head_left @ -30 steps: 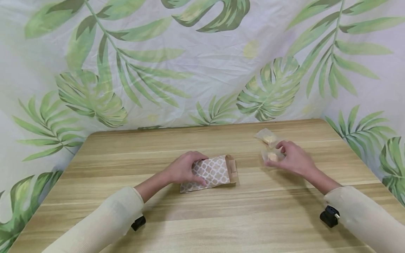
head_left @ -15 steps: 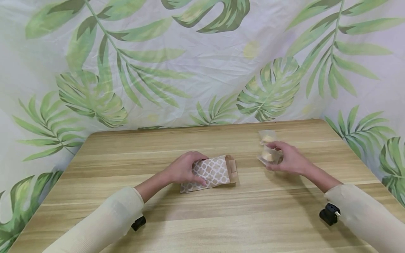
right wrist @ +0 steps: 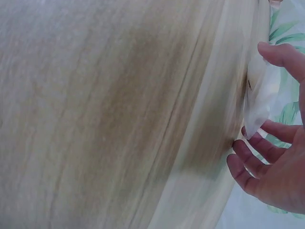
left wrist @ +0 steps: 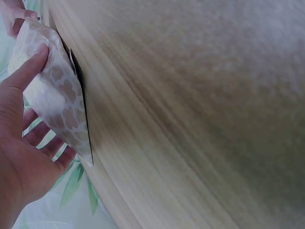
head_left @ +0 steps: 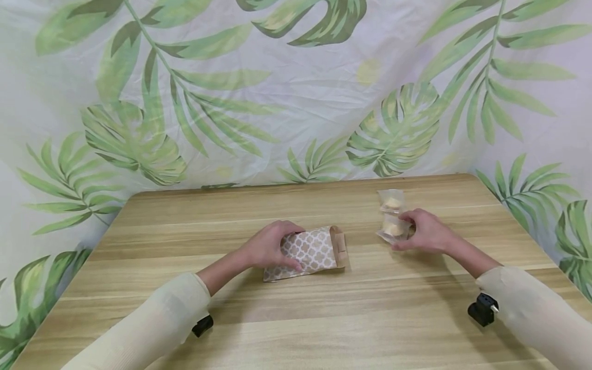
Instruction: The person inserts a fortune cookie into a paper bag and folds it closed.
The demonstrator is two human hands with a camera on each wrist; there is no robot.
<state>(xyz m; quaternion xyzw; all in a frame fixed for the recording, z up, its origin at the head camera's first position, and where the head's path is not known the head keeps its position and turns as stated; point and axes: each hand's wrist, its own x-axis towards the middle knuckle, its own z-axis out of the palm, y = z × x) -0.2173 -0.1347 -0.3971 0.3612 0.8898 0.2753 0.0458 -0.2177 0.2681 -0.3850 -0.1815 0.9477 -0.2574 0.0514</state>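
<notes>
In the head view my left hand (head_left: 274,245) grips a brown paper bag (head_left: 311,252) with a white lattice print. The thumb lies across the bag's printed front, and its open mouth faces right. My right hand (head_left: 425,232) has thumb and index finger about the right side of a small clear packet (head_left: 392,226) holding something pale yellow. The right wrist view shows this packet (right wrist: 259,93) between thumb and index finger, with the other fingers spread. A second similar packet (head_left: 391,201) lies just behind it, touching or overlapping its far edge; the contents' kind cannot be told.
Both hands work over a wood-grain table (head_left: 296,329). Behind it hangs a leaf-printed cloth (head_left: 300,103), close to the table's far edge. Black devices sit under both cream sleeves (head_left: 152,321).
The two packets have shifted and straightened into a line, front to back. The right hand moved left over the near packet, then drew back slightly to the right. The left hand and bag stayed still.
</notes>
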